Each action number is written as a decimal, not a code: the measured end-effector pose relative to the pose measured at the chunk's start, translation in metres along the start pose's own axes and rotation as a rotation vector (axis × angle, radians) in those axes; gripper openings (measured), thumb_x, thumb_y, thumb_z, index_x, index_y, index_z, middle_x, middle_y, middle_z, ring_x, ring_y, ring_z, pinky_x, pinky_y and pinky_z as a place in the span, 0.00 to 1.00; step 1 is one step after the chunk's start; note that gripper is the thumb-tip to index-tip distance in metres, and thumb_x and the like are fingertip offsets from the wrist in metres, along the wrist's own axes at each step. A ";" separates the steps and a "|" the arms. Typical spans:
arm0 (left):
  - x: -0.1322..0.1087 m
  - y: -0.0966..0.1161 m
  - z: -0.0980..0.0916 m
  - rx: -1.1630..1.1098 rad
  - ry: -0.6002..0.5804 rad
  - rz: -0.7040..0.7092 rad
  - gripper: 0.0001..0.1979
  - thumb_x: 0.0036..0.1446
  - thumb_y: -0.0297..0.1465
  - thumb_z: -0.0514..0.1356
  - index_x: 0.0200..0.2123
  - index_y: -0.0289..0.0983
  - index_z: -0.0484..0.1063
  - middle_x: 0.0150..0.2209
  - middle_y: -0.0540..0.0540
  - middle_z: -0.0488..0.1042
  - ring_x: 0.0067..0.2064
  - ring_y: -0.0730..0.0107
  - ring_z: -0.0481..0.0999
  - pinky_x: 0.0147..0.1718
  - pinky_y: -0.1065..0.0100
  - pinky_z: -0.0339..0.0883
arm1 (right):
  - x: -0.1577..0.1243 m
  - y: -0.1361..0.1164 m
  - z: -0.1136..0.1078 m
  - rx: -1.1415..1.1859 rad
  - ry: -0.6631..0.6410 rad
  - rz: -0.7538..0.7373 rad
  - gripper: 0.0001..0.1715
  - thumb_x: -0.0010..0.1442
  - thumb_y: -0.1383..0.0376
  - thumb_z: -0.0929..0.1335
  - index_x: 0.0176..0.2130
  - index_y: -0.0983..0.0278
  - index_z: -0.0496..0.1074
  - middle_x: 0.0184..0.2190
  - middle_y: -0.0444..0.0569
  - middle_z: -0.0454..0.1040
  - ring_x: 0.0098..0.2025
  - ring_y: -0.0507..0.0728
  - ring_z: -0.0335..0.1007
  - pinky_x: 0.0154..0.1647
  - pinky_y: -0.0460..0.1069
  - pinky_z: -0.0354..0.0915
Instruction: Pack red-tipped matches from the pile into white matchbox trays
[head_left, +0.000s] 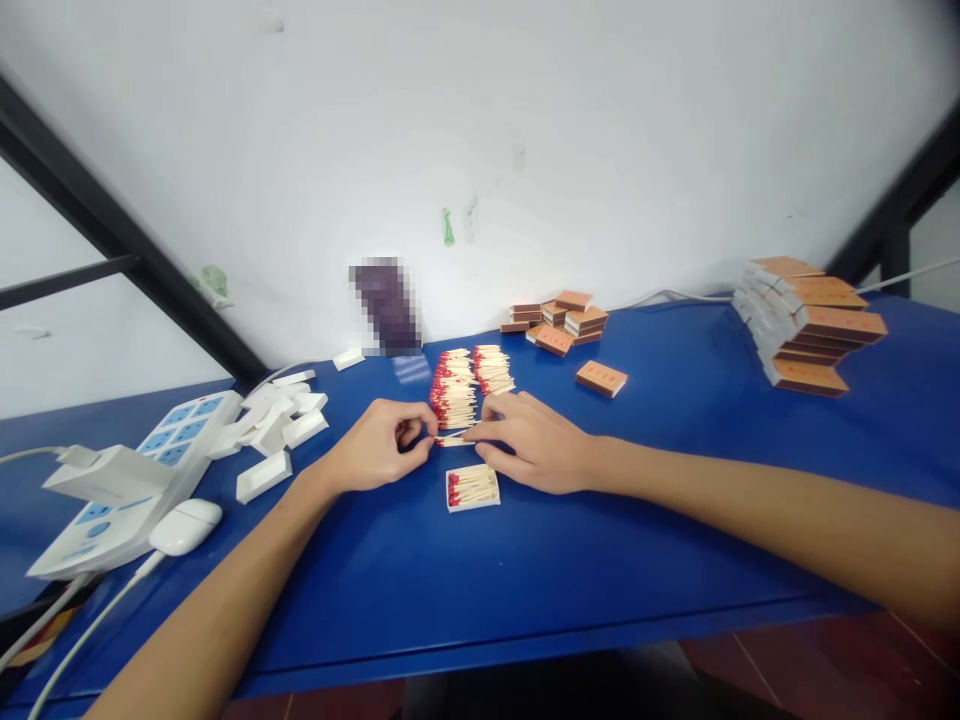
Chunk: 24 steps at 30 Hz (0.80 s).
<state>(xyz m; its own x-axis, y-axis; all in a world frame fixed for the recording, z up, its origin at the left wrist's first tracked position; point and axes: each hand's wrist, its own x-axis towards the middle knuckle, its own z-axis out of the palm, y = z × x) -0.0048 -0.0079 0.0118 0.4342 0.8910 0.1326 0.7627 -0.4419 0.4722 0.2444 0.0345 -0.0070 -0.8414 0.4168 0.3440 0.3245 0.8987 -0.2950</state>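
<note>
My left hand [386, 443] is curled, thumb and index finger closed at the red heads of a few loose matches [455, 440]. At the other ends of these sticks, my right hand [534, 442] has its thumb and fingertips closed on the wood. Just beyond my fingers lies a tall pile of red-headed matches [454, 392], with a second pile [493, 370] beside it to the right. Nearer to me, a white matchbox tray [474, 507] holds a layer of matches, all heads to the left.
Empty white trays [264, 478] lie scattered at left, by a power strip [161, 440] with a plugged-in charger and a white mouse-like device [186, 527]. Brown matchbox sleeves [555, 340] are heaped at the back, one box [601, 378] apart. A stack of matchboxes [814, 325] stands at right.
</note>
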 end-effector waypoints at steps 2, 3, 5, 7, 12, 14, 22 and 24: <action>0.000 -0.001 0.000 -0.024 0.019 -0.011 0.02 0.56 0.27 0.57 0.32 0.35 0.70 0.21 0.56 0.58 0.23 0.78 0.56 0.24 0.74 0.53 | 0.000 0.000 0.001 0.006 0.011 -0.001 0.17 0.68 0.64 0.62 0.49 0.63 0.77 0.38 0.51 0.71 0.41 0.58 0.66 0.42 0.53 0.57; 0.000 -0.002 0.001 -0.025 0.032 -0.016 0.02 0.56 0.27 0.58 0.32 0.35 0.70 0.21 0.56 0.58 0.23 0.78 0.56 0.24 0.74 0.53 | 0.000 0.001 0.001 0.004 0.019 -0.003 0.17 0.68 0.64 0.62 0.49 0.63 0.76 0.38 0.51 0.71 0.42 0.58 0.66 0.42 0.53 0.57; 0.000 -0.004 0.002 -0.011 0.051 -0.022 0.01 0.55 0.26 0.58 0.32 0.35 0.70 0.21 0.56 0.57 0.23 0.78 0.56 0.24 0.74 0.53 | -0.001 0.001 0.002 -0.013 0.041 -0.006 0.17 0.68 0.64 0.61 0.50 0.64 0.75 0.38 0.51 0.71 0.42 0.58 0.66 0.42 0.53 0.57; 0.001 -0.006 0.003 0.012 0.055 -0.019 0.01 0.54 0.26 0.58 0.31 0.36 0.70 0.21 0.57 0.57 0.23 0.78 0.56 0.24 0.74 0.53 | -0.002 0.001 0.003 -0.032 0.061 -0.002 0.18 0.68 0.64 0.61 0.51 0.64 0.74 0.38 0.51 0.71 0.42 0.58 0.66 0.42 0.53 0.57; 0.002 -0.006 0.004 0.056 0.036 -0.014 0.02 0.54 0.26 0.58 0.31 0.36 0.71 0.20 0.57 0.58 0.22 0.78 0.56 0.24 0.74 0.54 | -0.002 0.002 0.004 -0.047 0.061 0.004 0.18 0.68 0.63 0.61 0.53 0.64 0.72 0.38 0.51 0.71 0.42 0.58 0.66 0.42 0.53 0.57; 0.002 -0.006 0.005 0.059 0.029 -0.018 0.03 0.54 0.26 0.58 0.31 0.36 0.71 0.20 0.57 0.58 0.22 0.78 0.57 0.24 0.74 0.54 | -0.002 0.003 0.004 -0.047 0.050 0.000 0.18 0.68 0.63 0.61 0.51 0.63 0.74 0.38 0.51 0.71 0.42 0.59 0.66 0.41 0.53 0.57; 0.003 -0.004 0.007 0.053 0.018 -0.013 0.07 0.55 0.26 0.57 0.36 0.37 0.74 0.19 0.58 0.59 0.21 0.78 0.58 0.24 0.74 0.54 | 0.000 0.002 0.002 -0.034 0.013 0.002 0.19 0.69 0.62 0.61 0.51 0.63 0.75 0.37 0.51 0.70 0.41 0.58 0.66 0.41 0.53 0.56; 0.002 -0.003 0.007 0.046 0.002 -0.011 0.09 0.54 0.25 0.57 0.37 0.37 0.74 0.19 0.58 0.59 0.21 0.78 0.58 0.24 0.74 0.54 | 0.000 0.001 0.002 -0.034 0.004 0.005 0.19 0.69 0.62 0.61 0.52 0.64 0.75 0.37 0.52 0.70 0.41 0.58 0.66 0.41 0.53 0.56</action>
<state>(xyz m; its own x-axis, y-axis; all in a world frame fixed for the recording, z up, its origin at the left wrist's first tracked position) -0.0022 -0.0054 0.0044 0.4248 0.8960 0.1293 0.7887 -0.4364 0.4331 0.2436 0.0356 -0.0088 -0.8381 0.4216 0.3463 0.3433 0.9008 -0.2659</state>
